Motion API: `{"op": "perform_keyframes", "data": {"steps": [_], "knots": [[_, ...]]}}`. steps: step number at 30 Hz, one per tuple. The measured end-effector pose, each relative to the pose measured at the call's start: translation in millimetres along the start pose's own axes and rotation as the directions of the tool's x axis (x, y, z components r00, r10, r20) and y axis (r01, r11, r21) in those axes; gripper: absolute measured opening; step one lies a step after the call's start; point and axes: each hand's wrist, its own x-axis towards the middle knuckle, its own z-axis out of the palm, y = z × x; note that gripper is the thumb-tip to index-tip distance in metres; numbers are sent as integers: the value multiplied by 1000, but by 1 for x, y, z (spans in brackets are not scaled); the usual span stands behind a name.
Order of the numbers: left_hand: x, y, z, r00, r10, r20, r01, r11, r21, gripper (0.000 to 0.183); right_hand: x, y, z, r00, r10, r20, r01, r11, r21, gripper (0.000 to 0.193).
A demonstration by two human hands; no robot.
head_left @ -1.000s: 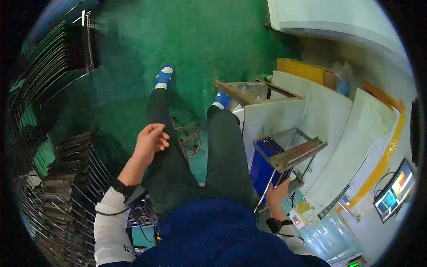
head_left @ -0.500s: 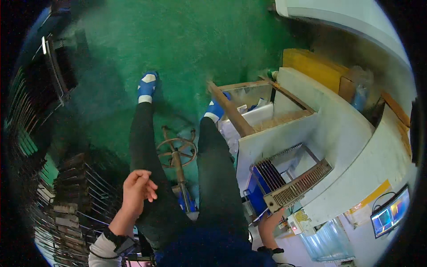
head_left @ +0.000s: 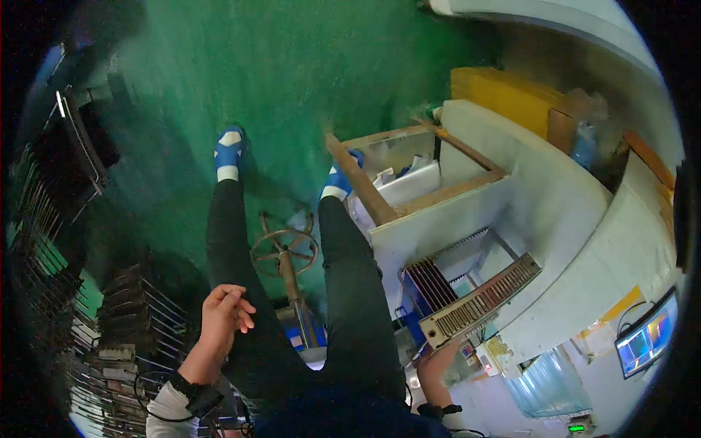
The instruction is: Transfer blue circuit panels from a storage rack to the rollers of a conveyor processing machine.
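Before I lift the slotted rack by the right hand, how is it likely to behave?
The rack is probably stiff, as its slotted bar looks like metal. It may be light for its size, since its frame looks quite open. It could tip if lifted only where the right hand is, near one end of that bar.

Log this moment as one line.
left hand: loosely curled, near left leg | right hand: at slotted rack, grip hidden | monitor: lit, far right
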Motion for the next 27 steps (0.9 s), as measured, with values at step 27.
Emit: {"op": "perform_keyframes", "data": {"steps": [27], "knots": [[-2, -107, 35, 863, 503, 50, -481, 786, 388, 26, -51, 131, 17, 899, -82, -430, 333, 765, 551, 70]]}}
